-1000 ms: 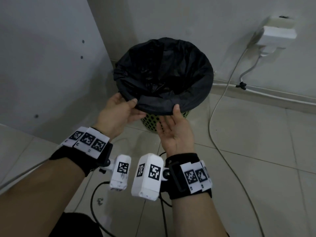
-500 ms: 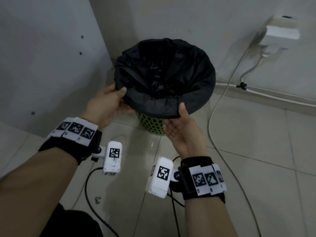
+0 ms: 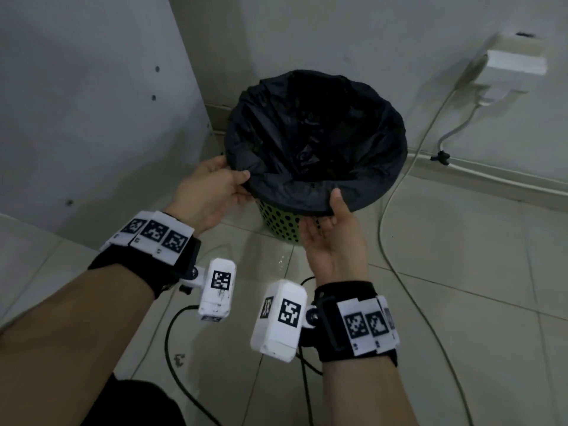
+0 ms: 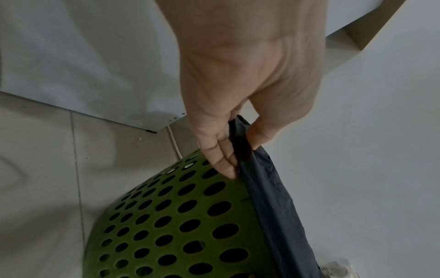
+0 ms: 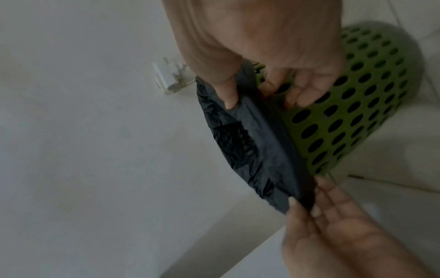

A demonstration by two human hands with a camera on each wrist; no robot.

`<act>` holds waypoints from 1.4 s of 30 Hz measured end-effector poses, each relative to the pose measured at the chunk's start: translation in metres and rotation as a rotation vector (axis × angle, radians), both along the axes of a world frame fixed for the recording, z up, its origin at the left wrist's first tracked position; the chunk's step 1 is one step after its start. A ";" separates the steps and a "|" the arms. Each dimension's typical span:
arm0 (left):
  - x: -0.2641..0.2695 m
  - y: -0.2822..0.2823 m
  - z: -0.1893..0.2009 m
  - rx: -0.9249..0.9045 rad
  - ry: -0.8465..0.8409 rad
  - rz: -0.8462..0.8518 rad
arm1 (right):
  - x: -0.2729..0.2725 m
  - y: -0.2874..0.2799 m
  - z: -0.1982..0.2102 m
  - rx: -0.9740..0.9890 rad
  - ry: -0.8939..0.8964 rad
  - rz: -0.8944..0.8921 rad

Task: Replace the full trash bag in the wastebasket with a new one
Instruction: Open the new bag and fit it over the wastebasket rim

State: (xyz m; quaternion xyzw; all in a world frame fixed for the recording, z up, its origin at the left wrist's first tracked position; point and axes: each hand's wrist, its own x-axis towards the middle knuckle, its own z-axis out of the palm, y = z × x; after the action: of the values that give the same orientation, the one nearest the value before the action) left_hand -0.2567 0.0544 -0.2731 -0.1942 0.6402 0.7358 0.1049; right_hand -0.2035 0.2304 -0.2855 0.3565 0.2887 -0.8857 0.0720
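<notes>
A green perforated wastebasket (image 3: 281, 224) stands on the tiled floor in a corner. A black trash bag (image 3: 316, 142) lines it, with its edge folded over the rim. My left hand (image 3: 233, 187) pinches the folded edge at the near-left of the rim, thumb on top and fingers underneath. In the left wrist view the left hand (image 4: 238, 146) holds the bag (image 4: 269, 197) against the basket (image 4: 171, 222). My right hand (image 3: 330, 216) holds the near edge, thumb on top. In the right wrist view the right hand (image 5: 259, 99) has its thumb on the bag (image 5: 262, 150) and its fingers under the rim against the basket (image 5: 357, 105).
A white panel stands close on the left and a wall behind. A white plug box (image 3: 516, 63) hangs on the wall at the upper right. Its white cable (image 3: 387, 241) trails across the floor right of the basket. Black cables (image 3: 172, 348) lie near my arms.
Both hands have slid apart along the rim, the left one round to the left side, the right one a little to the right. Each keeps hold of the bag's edge.
</notes>
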 end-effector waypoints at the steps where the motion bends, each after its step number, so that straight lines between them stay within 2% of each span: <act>1: 0.000 0.000 0.000 -0.008 -0.001 -0.004 | -0.001 0.000 0.000 -0.026 -0.015 0.009; 6: 0.003 0.003 -0.001 0.011 -0.020 0.028 | -0.005 0.001 0.000 0.028 -0.072 0.050; 11: 0.013 0.018 -0.010 -0.039 -0.034 0.020 | -0.003 -0.008 -0.001 0.004 -0.068 -0.042; 15: 0.001 0.006 -0.013 -0.093 0.003 0.097 | -0.003 -0.010 0.002 -0.061 -0.064 0.061; 18: -0.009 -0.003 -0.011 -0.150 0.005 0.081 | 0.001 -0.010 0.000 -0.001 -0.062 0.139; 22: -0.015 -0.008 -0.009 -0.174 0.002 0.025 | 0.002 0.012 -0.010 0.123 0.014 -0.011; 28: -0.005 -0.002 -0.008 -0.144 -0.083 -0.042 | -0.006 0.025 -0.007 -0.024 0.078 0.020; 30: -0.002 0.003 -0.011 -0.106 -0.083 -0.054 | -0.006 0.020 -0.007 -0.001 0.089 0.032; 34: -0.008 0.002 -0.012 0.053 -0.058 0.047 | -0.003 0.013 -0.017 0.051 0.095 0.064; 38: -0.012 -0.002 -0.009 0.065 -0.036 0.037 | -0.009 0.032 -0.023 0.129 0.112 -0.006; 42: -0.013 0.001 -0.008 0.081 -0.028 0.053 | -0.014 0.036 -0.018 0.070 0.108 -0.033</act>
State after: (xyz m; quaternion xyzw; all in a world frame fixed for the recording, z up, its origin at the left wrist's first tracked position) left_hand -0.2695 0.0550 -0.2809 -0.2167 0.6030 0.7609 0.1022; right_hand -0.2172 0.2665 -0.3035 0.3154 0.3170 -0.8940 0.0293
